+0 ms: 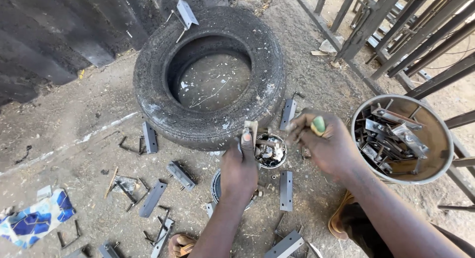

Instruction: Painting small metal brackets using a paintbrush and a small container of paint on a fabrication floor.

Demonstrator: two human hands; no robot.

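Metal bracket [250, 129] pinched upright in left hand [240, 169], fingers closed round its lower end, held just over small paint tin [270, 150] and touching or nearly touching its rim; cannot tell which. Right hand [324, 144] closed round green-handled tool [318, 125], likely a brush, tip hidden behind fingers, poised just right of bracket and above tin. Tin open, dark with pale smears inside. Tin lid [216, 186] flat on ground below left wrist. Old tyre [210, 75] lying flat just beyond grip. Grey painted brackets [286, 190] scattered on dirt near and left of left hand, looks like drying pieces. Round metal bucket [435, 139] right of right hand, loaded with more brackets, bare-looking. Blue patterned cloth [34, 221] far left. Sandalled foot [180, 244] under left forearm. Step judged: coating one bracket over tin, mid-batch, many done, bucket well stocked. Next move judged to need steady left pinch low on bracket, clear of wet face, right hand bringing tool tip to tin or onto bracket without knocking tin over.
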